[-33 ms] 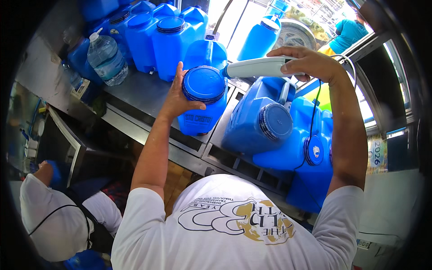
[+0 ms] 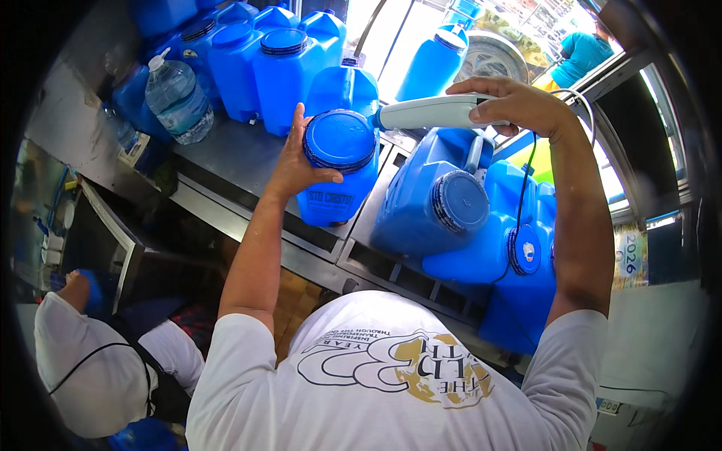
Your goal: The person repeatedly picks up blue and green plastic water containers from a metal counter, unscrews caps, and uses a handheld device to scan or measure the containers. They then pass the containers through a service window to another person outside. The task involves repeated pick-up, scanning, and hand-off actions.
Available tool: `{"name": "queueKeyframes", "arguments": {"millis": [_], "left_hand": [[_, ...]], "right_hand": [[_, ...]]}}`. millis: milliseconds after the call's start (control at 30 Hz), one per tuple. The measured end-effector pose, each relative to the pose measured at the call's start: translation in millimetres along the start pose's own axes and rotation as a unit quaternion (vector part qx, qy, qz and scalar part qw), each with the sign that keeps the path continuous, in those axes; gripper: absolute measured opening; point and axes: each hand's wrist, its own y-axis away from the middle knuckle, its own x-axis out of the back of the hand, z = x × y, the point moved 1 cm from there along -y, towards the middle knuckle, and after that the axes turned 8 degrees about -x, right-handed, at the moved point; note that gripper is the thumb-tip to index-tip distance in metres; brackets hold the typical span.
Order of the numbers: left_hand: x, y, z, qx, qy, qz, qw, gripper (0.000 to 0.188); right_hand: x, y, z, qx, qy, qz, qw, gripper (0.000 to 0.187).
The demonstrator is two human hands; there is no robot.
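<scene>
A blue plastic water jug [image 2: 337, 197] stands in front of me on the metal counter, its round blue lid [image 2: 340, 140] ringed by a dark band. My left hand [image 2: 293, 169] grips the lid's left side, thumb and fingers spread around it. In my right hand [image 2: 519, 105] is a pale grey corded heat gun [image 2: 432, 113], held level. Its blue nozzle [image 2: 374, 120] points left, close to the upper right of the lid; whether it touches, I cannot tell. Just right of this jug, another blue jug [image 2: 421, 199] leans with its capped mouth toward me.
Several blue jugs [image 2: 282, 83] and a clear water bottle [image 2: 179, 101] line the counter's [image 2: 233, 161] back left. More jugs [image 2: 489, 255] stand at the right, a black cord [image 2: 520, 203] across them. A co-worker [image 2: 90, 361] is at lower left; another person [image 2: 587, 56] is outside.
</scene>
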Motion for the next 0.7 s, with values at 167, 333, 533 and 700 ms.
{"name": "queueKeyframes", "arguments": {"millis": [167,333,533,700], "left_hand": [[-0.9,-1.2,-3.5,-0.001,-0.011,-0.006,1.0,0.161],[3.1,-11.3,-2.1,0.002,0.02,-0.005,1.0,0.147],[17.5,-77.0,30.3,-0.103,-0.106,-0.071,0.986,0.055],[-23.4,-129.2,45.1,-0.194,-0.208,-0.288,0.914,0.032]], "right_hand": [[0.4,14.1,13.1,0.01,-0.039,-0.015,0.999,0.065],[-4.9,8.9,23.4,0.039,-0.066,-0.019,0.997,0.063],[-10.5,18.7,35.9,-0.003,-0.068,-0.003,0.998,0.062],[-20.2,38.1,46.6,-0.014,-0.066,0.008,0.998,0.062]]}}
